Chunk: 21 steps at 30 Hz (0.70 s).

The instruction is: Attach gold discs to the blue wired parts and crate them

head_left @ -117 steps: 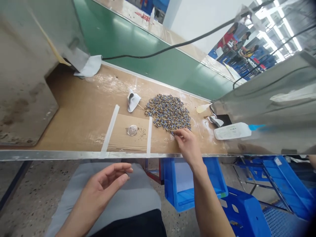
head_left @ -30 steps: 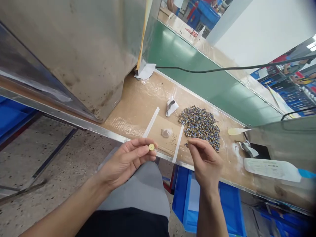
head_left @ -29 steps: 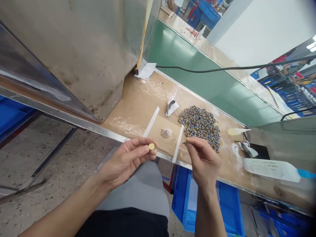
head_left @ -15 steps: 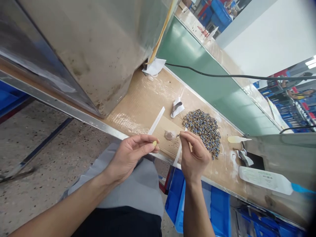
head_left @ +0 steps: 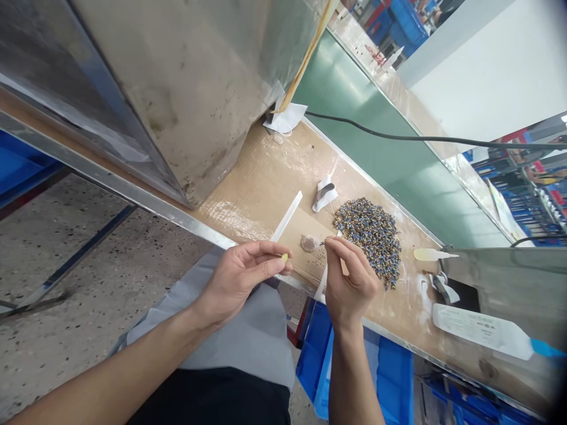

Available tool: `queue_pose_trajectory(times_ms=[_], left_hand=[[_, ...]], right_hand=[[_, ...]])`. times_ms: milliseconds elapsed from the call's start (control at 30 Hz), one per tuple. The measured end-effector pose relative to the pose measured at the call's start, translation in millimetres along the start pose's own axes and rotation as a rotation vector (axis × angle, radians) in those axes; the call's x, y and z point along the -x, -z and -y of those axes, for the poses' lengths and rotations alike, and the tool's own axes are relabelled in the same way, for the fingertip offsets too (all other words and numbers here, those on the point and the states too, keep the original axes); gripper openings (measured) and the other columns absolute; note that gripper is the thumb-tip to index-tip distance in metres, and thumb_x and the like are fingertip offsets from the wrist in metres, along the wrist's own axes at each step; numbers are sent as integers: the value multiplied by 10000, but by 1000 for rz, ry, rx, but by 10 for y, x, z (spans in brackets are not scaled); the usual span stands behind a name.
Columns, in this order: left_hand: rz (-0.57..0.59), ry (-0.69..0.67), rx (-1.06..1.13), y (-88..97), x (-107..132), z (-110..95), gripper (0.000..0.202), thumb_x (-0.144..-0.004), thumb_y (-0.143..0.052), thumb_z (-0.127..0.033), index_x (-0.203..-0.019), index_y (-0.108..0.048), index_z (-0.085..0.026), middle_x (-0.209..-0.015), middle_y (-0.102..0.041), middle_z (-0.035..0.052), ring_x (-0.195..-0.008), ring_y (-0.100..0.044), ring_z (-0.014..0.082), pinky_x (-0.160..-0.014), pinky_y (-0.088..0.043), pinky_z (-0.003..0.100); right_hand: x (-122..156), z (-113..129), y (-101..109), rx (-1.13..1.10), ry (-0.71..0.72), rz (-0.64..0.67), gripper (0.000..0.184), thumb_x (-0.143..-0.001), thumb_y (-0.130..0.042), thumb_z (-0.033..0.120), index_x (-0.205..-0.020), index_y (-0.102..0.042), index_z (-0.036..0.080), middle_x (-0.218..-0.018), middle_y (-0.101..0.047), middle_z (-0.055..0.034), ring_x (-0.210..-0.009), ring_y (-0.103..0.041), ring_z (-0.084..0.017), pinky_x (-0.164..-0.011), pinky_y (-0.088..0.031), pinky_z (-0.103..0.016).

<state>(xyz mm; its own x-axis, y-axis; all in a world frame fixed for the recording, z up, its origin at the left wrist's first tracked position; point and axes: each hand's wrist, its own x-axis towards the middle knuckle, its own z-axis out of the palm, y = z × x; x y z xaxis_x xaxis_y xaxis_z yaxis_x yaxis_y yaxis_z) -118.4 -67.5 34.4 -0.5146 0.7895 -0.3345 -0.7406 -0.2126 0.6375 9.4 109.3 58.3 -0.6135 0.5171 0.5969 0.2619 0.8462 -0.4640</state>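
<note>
While the left hand (head_left: 241, 274) pinches a yellow disc (head_left: 284, 257) between thumb and fingers near the table (head_left: 261, 183) edge, the right hand (head_left: 349, 280) is closed on a tiny dark part (head_left: 322, 243) at its fingertips, right by the clear dish (head_left: 309, 242); can't tell if touching. Blue bin (head_left: 394, 375) below the table, by right forearm. Pile (head_left: 370, 236) of blue-and-gold bits just past right hand. Big bottle (head_left: 482, 330) lying to the right, yellow bottle (head_left: 432, 254) farther in. Green panel (head_left: 345, 82) behind, black cable (head_left: 376, 134) across it.
</note>
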Motion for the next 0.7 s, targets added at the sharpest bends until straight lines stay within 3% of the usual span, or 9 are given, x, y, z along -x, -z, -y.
queue_pose_trajectory(times_ms=[467,700], left_hand=[[6,-11,-21,15,5,15,194,-930,-956,-266,-1102,-907,-193,-994,-878,75,-947,-832,203,-933,-656,299],[6,-7,-15,20,0,12,200,-922,-969,-273,-1096,-909,-195,-985,-879,64,-925,-824,170,-920,-645,253]], right_hand=[[14,-3,-3,14,14,-34,178,-1084,-747,182,-1153,-872,290,-1141,-868,-37,-1044,-848,-221,-999,-697,-395],[-34,-14,-34,26,10,-94,135,-1081,-758,205,-1112,-871,273,-1128,-869,-43,-1057,-852,-233,-998,-708,-416]])
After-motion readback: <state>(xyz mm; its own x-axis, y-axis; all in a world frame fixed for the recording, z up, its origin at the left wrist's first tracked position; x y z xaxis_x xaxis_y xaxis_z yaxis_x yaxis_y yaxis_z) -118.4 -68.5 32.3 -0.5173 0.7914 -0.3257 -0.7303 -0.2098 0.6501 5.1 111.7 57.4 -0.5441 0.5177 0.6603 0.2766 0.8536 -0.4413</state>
